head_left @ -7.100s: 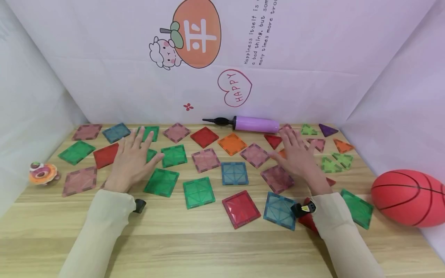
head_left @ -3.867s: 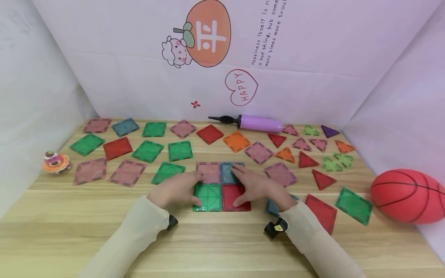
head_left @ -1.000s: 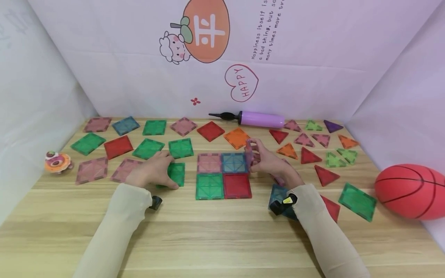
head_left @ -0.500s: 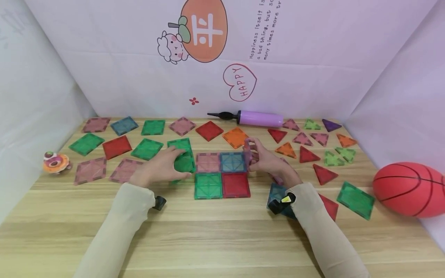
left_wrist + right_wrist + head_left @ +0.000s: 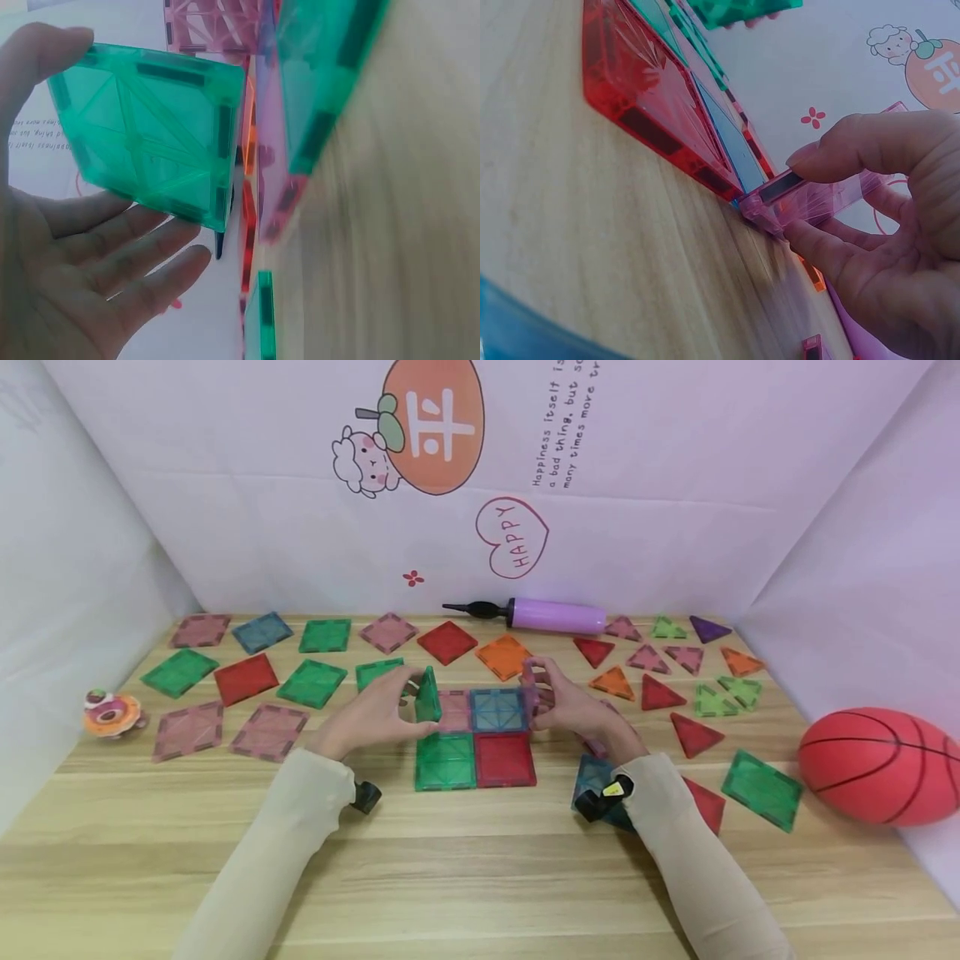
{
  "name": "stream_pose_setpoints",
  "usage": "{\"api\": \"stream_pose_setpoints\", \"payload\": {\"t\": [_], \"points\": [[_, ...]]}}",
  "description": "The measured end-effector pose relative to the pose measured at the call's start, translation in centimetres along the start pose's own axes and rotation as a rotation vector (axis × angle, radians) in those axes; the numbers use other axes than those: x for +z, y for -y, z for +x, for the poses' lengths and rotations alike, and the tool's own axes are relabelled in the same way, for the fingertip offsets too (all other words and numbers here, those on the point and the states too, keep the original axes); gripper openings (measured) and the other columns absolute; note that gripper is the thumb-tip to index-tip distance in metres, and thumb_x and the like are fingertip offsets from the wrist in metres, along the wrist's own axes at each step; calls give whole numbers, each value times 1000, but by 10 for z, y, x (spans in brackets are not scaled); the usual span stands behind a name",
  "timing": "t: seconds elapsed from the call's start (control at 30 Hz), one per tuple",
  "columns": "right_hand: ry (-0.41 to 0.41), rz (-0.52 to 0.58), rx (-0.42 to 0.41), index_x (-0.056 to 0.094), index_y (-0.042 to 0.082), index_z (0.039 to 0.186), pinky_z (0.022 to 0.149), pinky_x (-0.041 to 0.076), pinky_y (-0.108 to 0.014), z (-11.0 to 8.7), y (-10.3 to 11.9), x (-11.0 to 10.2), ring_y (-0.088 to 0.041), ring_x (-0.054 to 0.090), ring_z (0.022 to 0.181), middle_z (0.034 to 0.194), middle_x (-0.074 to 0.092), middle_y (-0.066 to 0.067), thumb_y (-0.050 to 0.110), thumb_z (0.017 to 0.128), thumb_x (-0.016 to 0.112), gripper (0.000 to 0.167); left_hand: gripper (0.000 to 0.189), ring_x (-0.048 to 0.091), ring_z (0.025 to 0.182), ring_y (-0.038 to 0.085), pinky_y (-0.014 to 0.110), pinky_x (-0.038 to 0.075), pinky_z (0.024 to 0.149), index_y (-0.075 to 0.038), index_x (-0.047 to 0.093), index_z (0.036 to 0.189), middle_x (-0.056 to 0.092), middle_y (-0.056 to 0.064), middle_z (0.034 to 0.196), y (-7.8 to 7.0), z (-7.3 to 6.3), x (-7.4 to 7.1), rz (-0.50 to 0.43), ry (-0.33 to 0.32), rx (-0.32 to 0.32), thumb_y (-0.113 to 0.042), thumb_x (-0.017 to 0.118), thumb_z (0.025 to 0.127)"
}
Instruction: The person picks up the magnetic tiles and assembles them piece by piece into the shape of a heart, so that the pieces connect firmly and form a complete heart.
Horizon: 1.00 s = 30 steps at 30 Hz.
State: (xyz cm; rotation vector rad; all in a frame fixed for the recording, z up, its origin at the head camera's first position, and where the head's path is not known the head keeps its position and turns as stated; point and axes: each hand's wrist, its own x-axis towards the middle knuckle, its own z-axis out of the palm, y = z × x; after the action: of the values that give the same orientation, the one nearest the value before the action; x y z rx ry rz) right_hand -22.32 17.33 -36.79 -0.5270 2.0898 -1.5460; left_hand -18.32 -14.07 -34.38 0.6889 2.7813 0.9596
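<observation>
Four flat square magnetic tiles form a block: pink [image 5: 454, 714], blue [image 5: 498, 710], green [image 5: 446, 764] and red [image 5: 506, 760]. My left hand [image 5: 375, 714] pinches another green magnetic tile [image 5: 150, 135] between thumb and fingers. That tile stands upright above the block's left side; whether it touches the pink tile I cannot tell. At the opposite side my right hand [image 5: 570, 702] holds a pink magnetic tile [image 5: 829, 199] upright by its edges. Its lower edge meets the blue tile's right edge. My fingers partly hide both held tiles in the head view.
Loose square tiles lie to the left and behind, such as a red one [image 5: 246, 680]. Small triangles [image 5: 662, 693] are scattered at the right. A purple pump [image 5: 558, 616] lies along the back wall. A red ball [image 5: 877, 766] sits right; a small toy [image 5: 111, 714] left.
Four squares were gathered into a block. My right hand then raised a pink tile at its right side. My left hand picked up a green tile and brought it rightward, turning it upright.
</observation>
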Motion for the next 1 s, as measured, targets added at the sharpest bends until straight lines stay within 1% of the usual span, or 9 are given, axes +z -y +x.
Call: {"api": "stream_pose_setpoints", "payload": {"t": [0.07,0.13,0.23,0.37,0.47,0.63,0.77,0.87,1.0], "points": [[5,-3,0,8,14,147,81,50,-28,0,-1,0,-37,26,139,153,18,-19,-18,75,58,93,74,54,116,27,45,47,96,-5,37,139,56,12,124,-1,5,2,-27,-5,15,-36,73,81],[6,-4,3,8,15,147,82,50,-29,0,0,0,-36,27,139,153,18,-18,-18,75,58,94,72,57,109,27,44,49,92,-5,37,137,59,12,117,-1,11,4,-62,-3,33,-33,72,81],[9,3,8,9,17,147,82,47,-28,0,1,0,-33,30,134,153,18,-16,-18,75,58,94,75,59,103,27,43,51,89,-6,32,140,60,12,112,-2,19,7,-109,-3,61,-31,72,82],[16,15,3,9,16,146,78,45,-27,0,2,0,-30,33,121,151,20,-16,-20,75,56,93,80,58,108,25,43,51,91,-8,27,144,55,11,118,-3,26,12,-125,-15,73,-33,71,82],[14,9,3,9,15,147,80,44,-27,0,2,-1,-30,34,120,151,20,-17,-20,74,57,93,74,58,104,24,42,51,89,-8,32,136,53,10,116,-6,31,16,-118,-32,55,-36,72,81],[1,-5,23,10,17,147,89,44,-29,0,2,0,-31,33,129,152,20,-15,-17,75,59,94,77,55,93,23,38,50,81,-5,29,133,50,11,110,-12,40,25,-99,-68,-35,-44,70,80],[-5,-14,24,10,18,148,92,46,-32,-1,3,0,-33,32,133,152,20,-15,-16,76,60,94,85,49,102,25,41,49,89,-4,25,138,48,12,119,-17,51,32,-90,-110,-113,-48,68,79],[-3,-17,13,10,17,148,90,49,-33,-1,2,0,-34,32,135,151,21,-16,-16,76,61,94,85,49,105,27,43,47,92,-4,26,137,47,14,123,-20,62,37,-97,-148,-162,-49,69,79],[1,-16,1,10,16,148,87,50,-32,-1,1,1,-35,32,134,150,20,-16,-15,76,60,93,81,50,105,26,42,48,92,-6,30,132,47,12,122,-26,77,43,-115,-194,-238,-51,70,77]]}}
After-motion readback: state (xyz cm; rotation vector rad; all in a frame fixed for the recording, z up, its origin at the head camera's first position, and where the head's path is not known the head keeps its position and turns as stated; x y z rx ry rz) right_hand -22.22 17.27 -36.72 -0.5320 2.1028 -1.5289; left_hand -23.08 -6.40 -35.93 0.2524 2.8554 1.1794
